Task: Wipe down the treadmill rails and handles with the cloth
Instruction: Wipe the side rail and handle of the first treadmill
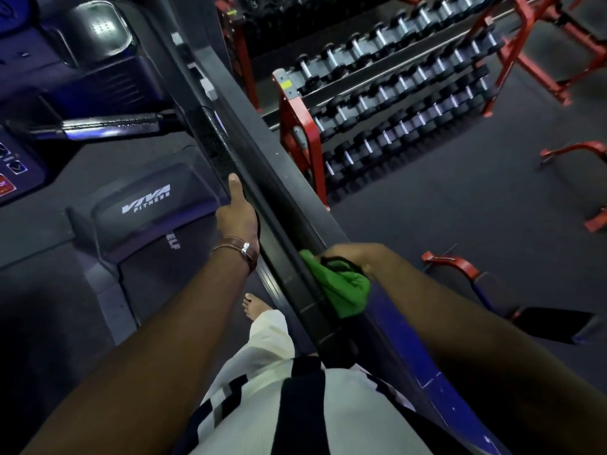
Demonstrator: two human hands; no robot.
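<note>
Indoors, left hand (237, 214) grips the rail (279, 205); right-hand fingers (345, 254) clutch green cloth (341, 287) beside dumbbell rack (394, 90).

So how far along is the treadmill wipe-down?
Nothing shows as finished; dim light hides any wiped streaks. In hand: right hand holds the cloth against the side rail, left hand gripping it farther up. Left: the rail ahead and the front handle.

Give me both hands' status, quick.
Left hand: grips the side rail, thumb along it.
Right hand: holds the green cloth against the rail.
</note>
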